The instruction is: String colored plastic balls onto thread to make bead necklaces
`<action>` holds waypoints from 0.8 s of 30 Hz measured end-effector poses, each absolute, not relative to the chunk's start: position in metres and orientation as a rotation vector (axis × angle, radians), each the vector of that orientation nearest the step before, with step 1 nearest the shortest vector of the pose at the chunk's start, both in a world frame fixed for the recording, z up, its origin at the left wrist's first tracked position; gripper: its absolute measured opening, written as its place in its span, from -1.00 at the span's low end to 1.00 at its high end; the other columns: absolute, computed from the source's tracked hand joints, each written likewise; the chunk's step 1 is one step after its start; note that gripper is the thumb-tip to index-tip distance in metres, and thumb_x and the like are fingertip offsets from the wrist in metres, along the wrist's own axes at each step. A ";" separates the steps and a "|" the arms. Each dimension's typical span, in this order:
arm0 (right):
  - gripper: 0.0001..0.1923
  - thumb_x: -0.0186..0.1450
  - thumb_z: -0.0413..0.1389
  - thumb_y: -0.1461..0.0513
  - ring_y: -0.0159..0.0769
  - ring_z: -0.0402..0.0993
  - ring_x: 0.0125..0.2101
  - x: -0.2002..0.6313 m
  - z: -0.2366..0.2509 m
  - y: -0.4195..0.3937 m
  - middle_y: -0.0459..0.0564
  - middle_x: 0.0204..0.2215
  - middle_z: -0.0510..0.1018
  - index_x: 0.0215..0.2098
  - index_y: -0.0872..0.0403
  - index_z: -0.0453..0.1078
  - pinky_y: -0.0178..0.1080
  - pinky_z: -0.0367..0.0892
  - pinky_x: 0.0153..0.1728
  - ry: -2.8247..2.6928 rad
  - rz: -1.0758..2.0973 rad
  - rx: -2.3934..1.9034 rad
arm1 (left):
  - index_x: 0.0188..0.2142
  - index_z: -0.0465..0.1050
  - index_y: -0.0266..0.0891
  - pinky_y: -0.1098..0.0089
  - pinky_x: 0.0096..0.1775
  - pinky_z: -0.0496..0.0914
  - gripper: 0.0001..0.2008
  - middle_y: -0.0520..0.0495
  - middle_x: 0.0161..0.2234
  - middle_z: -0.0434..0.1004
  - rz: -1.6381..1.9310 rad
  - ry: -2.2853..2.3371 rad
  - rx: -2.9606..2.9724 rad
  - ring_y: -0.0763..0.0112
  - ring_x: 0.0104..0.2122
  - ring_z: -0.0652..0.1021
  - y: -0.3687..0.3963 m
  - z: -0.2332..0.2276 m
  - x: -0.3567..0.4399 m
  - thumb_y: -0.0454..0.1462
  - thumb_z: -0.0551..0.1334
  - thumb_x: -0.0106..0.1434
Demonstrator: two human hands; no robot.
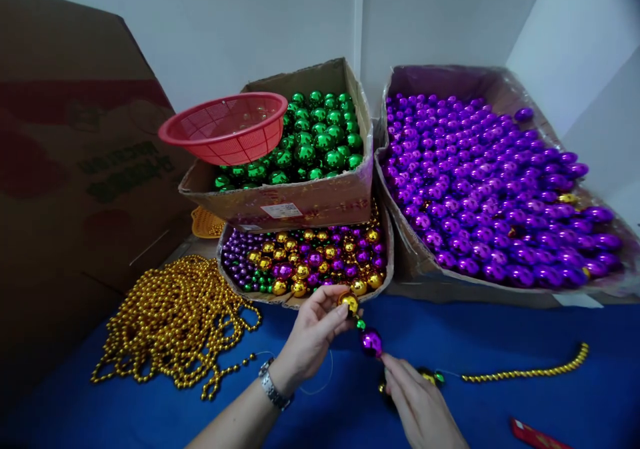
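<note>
In the head view, the left hand (313, 334) is pinching a gold bead (349, 304) between thumb and fingers. The right hand (419, 394) is touching the lower end of a purple bead (371, 343); whether it is gripping, I cannot tell. A small green bead (361, 324) is sitting between them, all three lining up above the blue table (330, 415), near the mixed-bead box (390, 252)
</note>
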State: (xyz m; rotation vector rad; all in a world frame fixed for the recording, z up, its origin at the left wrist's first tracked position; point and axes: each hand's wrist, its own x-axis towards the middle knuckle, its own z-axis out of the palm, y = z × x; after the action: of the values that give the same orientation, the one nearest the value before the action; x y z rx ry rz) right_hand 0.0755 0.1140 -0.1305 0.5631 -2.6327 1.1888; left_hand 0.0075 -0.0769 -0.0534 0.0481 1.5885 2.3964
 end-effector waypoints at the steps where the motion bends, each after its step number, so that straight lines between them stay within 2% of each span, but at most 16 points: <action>1: -0.64 0.39 -0.17 0.19 -0.29 0.54 -0.46 0.075 -0.131 0.116 0.05 -0.41 0.57 -0.02 0.09 0.39 -0.37 0.45 -0.42 -2.629 1.179 0.546 | -0.11 0.36 -0.24 0.33 -0.19 0.39 -0.74 -0.14 -0.20 0.45 2.376 1.627 0.067 0.30 -0.20 0.50 -0.078 -0.054 0.008 -0.28 0.26 0.19; 5: -0.68 0.36 -0.07 0.10 -0.28 0.56 -0.42 0.076 -0.133 0.123 0.05 -0.36 0.59 -0.07 0.06 0.41 -0.37 0.45 -0.39 -2.651 1.371 0.304 | -0.11 0.38 -0.26 0.32 -0.19 0.39 -0.70 -0.15 -0.22 0.48 2.305 1.718 0.146 0.32 -0.25 0.50 -0.080 -0.055 0.009 -0.29 0.29 0.15; 8: -0.60 0.33 -0.06 0.00 -0.29 0.55 -0.45 0.077 -0.132 0.121 0.02 -0.39 0.58 -0.02 0.07 0.33 -0.35 0.46 -0.40 -2.626 1.790 0.053 | -0.11 0.37 -0.25 0.31 -0.19 0.39 -0.71 -0.13 -0.24 0.49 2.305 1.704 0.134 0.33 -0.25 0.50 -0.080 -0.056 0.010 -0.28 0.29 0.16; 12: -0.43 0.27 0.01 -0.09 -0.23 0.54 -0.30 0.077 -0.134 0.110 0.05 -0.30 0.56 0.10 0.08 0.21 -0.26 0.44 -0.25 -2.404 2.311 -0.104 | -0.14 0.39 -0.24 0.37 -0.20 0.37 -0.72 -0.11 -0.23 0.48 2.299 1.729 0.154 0.37 -0.26 0.49 -0.078 -0.053 0.014 -0.28 0.31 0.13; 16: -0.42 0.16 0.16 -0.09 -0.22 0.52 -0.30 0.073 -0.140 0.104 0.07 -0.23 0.56 0.02 0.05 0.31 -0.26 0.43 -0.31 -2.110 2.602 -0.261 | -0.10 0.39 -0.23 0.44 -0.26 0.36 -0.67 -0.13 -0.19 0.47 2.215 1.780 0.269 0.38 -0.26 0.48 -0.083 -0.038 0.022 -0.27 0.31 0.12; 19: -0.47 0.12 0.23 -0.02 -0.25 0.50 -0.35 0.072 -0.142 0.108 0.05 -0.26 0.56 -0.02 0.01 0.36 -0.27 0.42 -0.35 -1.950 2.790 -0.302 | -0.01 0.36 -0.21 0.38 -0.21 0.37 -0.64 -0.18 -0.12 0.45 2.107 2.006 0.381 0.29 -0.19 0.48 -0.105 -0.025 0.020 -0.24 0.24 0.18; 21: -0.50 0.11 0.25 0.01 -0.25 0.49 -0.37 0.072 -0.141 0.112 0.04 -0.30 0.56 -0.03 -0.01 0.38 -0.25 0.42 -0.36 -1.858 2.884 -0.360 | -0.02 0.36 -0.21 0.32 -0.15 0.35 -0.69 -0.19 -0.13 0.47 1.890 2.430 0.372 0.25 -0.17 0.47 -0.133 -0.018 0.009 -0.21 0.17 0.24; 22: -0.52 0.11 0.26 0.01 -0.25 0.48 -0.38 0.072 -0.139 0.114 0.03 -0.32 0.56 -0.04 -0.03 0.39 -0.24 0.41 -0.37 -1.820 2.923 -0.385 | -0.06 0.38 -0.21 0.31 -0.13 0.34 -0.72 -0.19 -0.14 0.47 1.661 2.717 0.323 0.24 -0.17 0.47 -0.150 -0.016 0.001 -0.20 0.14 0.25; 24: -0.54 0.11 0.26 0.02 -0.25 0.47 -0.40 0.072 -0.136 0.116 0.02 -0.34 0.55 -0.05 -0.05 0.40 -0.23 0.41 -0.38 -1.757 2.974 -0.399 | -0.05 0.37 -0.19 0.29 -0.06 0.27 -0.71 -0.19 -0.08 0.45 0.742 3.212 0.077 0.22 -0.10 0.43 -0.185 -0.015 -0.020 -0.19 0.06 0.29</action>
State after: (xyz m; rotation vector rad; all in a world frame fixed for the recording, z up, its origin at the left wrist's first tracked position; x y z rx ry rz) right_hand 0.0725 0.1160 -0.1362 -0.3990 -1.7568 2.9742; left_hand -0.0199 -0.1849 -0.0147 0.0766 3.2124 0.7422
